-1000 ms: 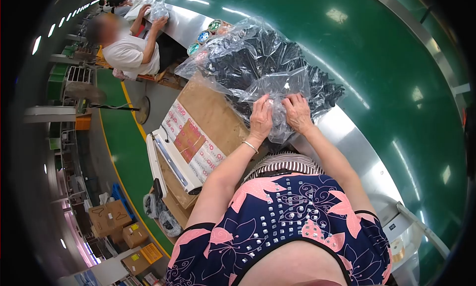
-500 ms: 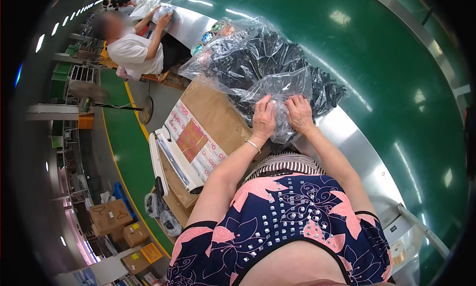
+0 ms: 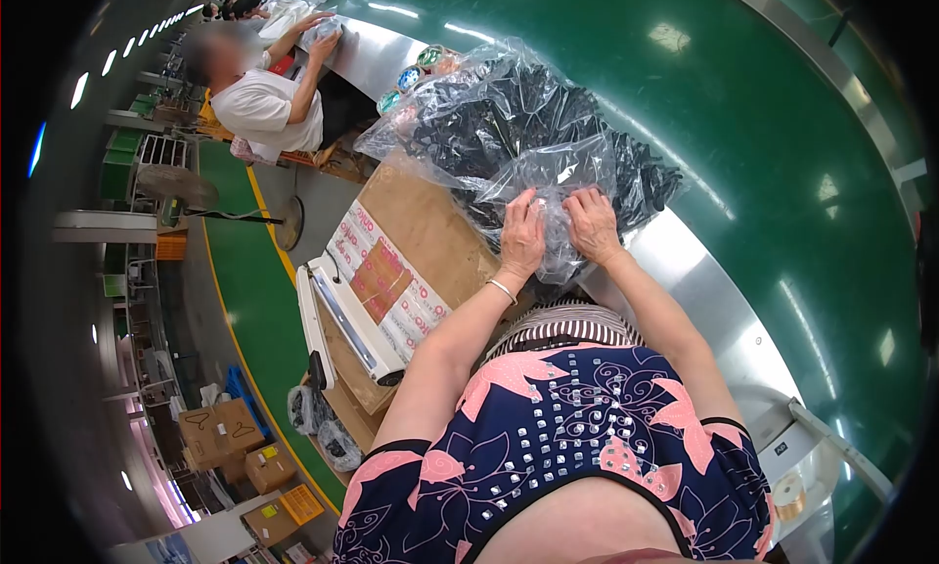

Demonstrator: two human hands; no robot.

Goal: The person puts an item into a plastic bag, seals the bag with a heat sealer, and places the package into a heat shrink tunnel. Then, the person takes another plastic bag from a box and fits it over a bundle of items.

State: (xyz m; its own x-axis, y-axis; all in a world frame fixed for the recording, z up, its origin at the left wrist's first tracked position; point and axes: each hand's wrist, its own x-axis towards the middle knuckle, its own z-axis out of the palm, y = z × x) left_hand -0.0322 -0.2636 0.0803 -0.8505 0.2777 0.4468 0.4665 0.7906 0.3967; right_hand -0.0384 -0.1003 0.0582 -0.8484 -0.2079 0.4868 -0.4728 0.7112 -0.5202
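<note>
A large clear plastic bag (image 3: 562,168) lies spread over a heap of thin black pieces (image 3: 548,104) whose kind I cannot make out under the film. My left hand (image 3: 522,235) is closed on the bag's near, gathered part, fingers bent into the film. Just to its right, my right hand (image 3: 593,225) grips the same bunched plastic with curled fingers. A narrow fold of film runs between both hands and hangs towards my body. The fingertips are partly hidden in the crumpled plastic.
Left of the heap is a brown cardboard box (image 3: 430,212) with a white heat sealer (image 3: 342,319) by it. Tape rolls (image 3: 409,77) stand behind the bag on the metal-edged green table (image 3: 743,134). A co-worker (image 3: 269,104) handles plastic farther left. A pedestal fan (image 3: 176,184) stands beyond.
My hands keep almost the same place and grip on the plastic. The view has shifted very slightly, and the co-worker's hands have moved a little.
</note>
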